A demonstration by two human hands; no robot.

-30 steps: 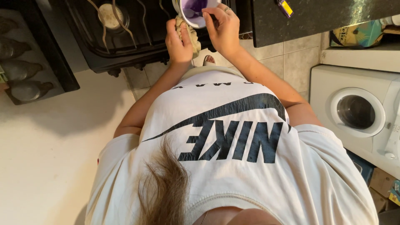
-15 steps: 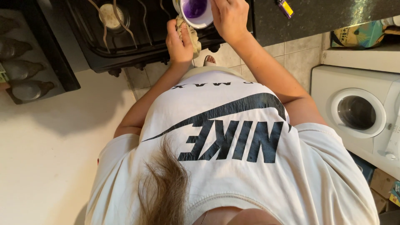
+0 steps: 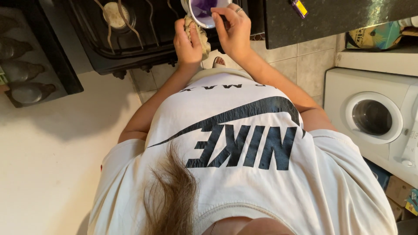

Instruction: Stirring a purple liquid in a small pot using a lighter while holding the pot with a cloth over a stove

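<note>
Pot (image 3: 204, 11), small and pale with a purple interior, sits on the black gas stove (image 3: 130, 39) at the front right corner, cut off by the upper frame edge. We have our left hand (image 3: 187, 41) closed around a beige cloth (image 3: 198, 37) pressed against the pot's near wall, fingers curled tight on the fabric. Our right hand (image 3: 233, 30) grips a thin dark utensil handle (image 3: 222, 18) at the rim, fingers pinched narrow about it (a ring shows on one finger). We judge the work to be mid-course: the purple contents are in the pot and the utensil is in it, but how well mixed they are cannot be read from this view. Room is tight. The pot stands close to the stove's front edge, with tiled floor (image 3: 300, 61) below. To the right, a dark countertop (image 3: 331, 17) carries a small yellow and purple object (image 3: 298, 7). The burner grate (image 3: 113, 17) on the left is free, and a white washing machine (image 3: 374, 117) stands well apart.
</note>
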